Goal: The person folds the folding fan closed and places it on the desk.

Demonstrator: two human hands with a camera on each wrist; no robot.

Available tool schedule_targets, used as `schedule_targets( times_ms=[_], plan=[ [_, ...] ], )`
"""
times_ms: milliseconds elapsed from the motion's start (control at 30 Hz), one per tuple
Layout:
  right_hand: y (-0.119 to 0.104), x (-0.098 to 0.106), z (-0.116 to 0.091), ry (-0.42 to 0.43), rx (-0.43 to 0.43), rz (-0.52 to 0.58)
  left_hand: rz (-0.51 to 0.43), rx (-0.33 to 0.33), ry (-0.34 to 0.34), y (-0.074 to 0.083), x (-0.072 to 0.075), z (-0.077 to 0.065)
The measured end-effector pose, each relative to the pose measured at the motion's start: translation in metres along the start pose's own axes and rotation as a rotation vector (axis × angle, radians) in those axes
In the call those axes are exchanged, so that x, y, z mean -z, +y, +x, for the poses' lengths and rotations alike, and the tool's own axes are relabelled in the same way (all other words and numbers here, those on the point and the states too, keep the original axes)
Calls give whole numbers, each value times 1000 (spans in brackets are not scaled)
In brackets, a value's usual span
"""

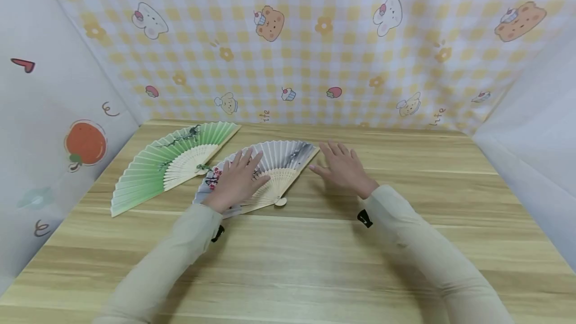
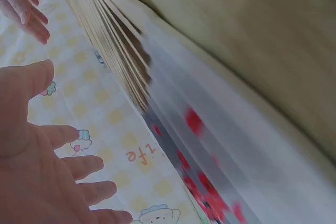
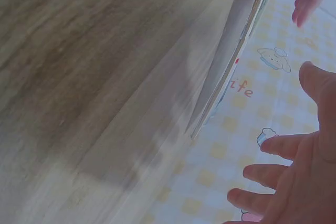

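Note:
A spread folding fan with greyish-white paper and red blossoms (image 1: 281, 156) lies on the wooden table, its ribs meeting at a pivot toward the front. Above its left part hovers my left hand (image 1: 236, 181), fingers spread and holding nothing; it covers some of the blossoms. My right hand (image 1: 344, 168) is held over the table just right of the fan's right edge, fingers apart, with nothing in it. Both palms appear raised off the surface in the wrist views. Left of the grey fan, a green folding fan (image 1: 144, 174) also lies spread, with dark branches painted on it.
The wooden table (image 1: 288, 264) runs back to a yellow-checked curtain (image 1: 297, 64) with cartoon prints. White printed cloth (image 1: 40, 94) hangs at the left side, plain white cloth (image 1: 535, 114) at the right. A black piece (image 1: 365, 218) shows under the right wrist.

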State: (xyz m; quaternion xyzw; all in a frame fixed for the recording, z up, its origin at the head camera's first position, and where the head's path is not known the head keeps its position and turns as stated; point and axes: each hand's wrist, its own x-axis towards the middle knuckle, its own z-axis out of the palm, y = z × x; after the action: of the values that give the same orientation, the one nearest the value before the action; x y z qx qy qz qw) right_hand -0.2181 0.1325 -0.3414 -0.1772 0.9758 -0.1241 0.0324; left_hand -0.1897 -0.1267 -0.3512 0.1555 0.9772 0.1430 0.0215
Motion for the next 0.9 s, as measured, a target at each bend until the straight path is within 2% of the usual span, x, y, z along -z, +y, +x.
schedule_targets(
  times_ms=[300,600,733,900],
  plan=[
    [5,0,13,-23,39,75,-27,-58,37,-19,4,-23],
    [11,2,26,-99,115,254,-79,-75,91,-30,2,-43],
    [11,1,32,-114,120,301,-145,-66,94,-33,4,-51],
    [12,2,40,-125,81,359,-231,-58,76,-32,7,-63]
  ],
)
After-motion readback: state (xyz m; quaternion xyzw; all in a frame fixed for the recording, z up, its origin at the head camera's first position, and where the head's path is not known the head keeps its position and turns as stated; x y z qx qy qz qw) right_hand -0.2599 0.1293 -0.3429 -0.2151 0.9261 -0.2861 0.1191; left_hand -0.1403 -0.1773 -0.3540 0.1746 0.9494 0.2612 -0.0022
